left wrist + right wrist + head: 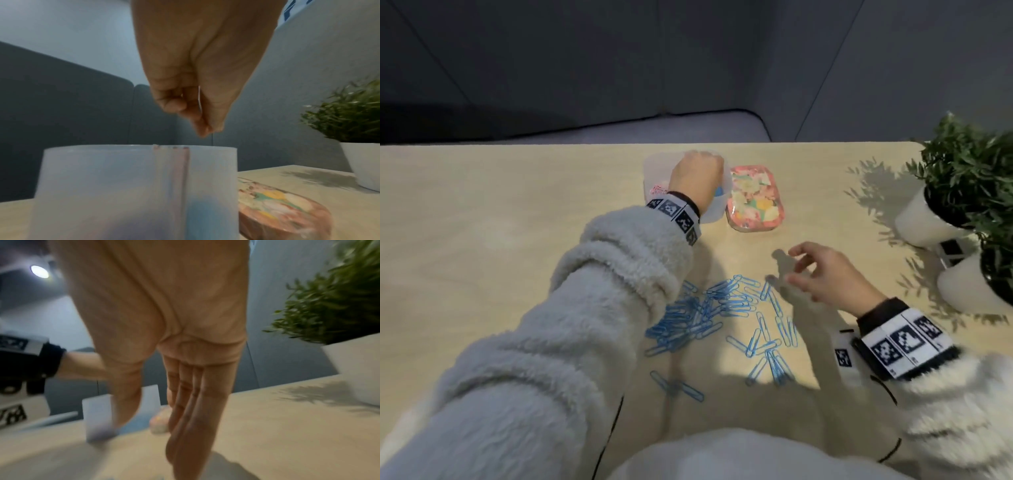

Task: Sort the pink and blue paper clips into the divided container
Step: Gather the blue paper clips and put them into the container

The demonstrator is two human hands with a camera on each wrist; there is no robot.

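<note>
The left hand [697, 178] hangs over the translucent divided container [654, 171] at the far side of the worktop [482, 212], fingertips pinched together; whether a clip sits between them I cannot tell. Pink paper clips [658, 190] lie in its left compartment, something blue in the right. The right hand [825, 274] hovers with fingers loosely spread, holding nothing, just beside the scattered blue paper clips [722, 308]. A floral lid [755, 198] lies right of the container.
</note>
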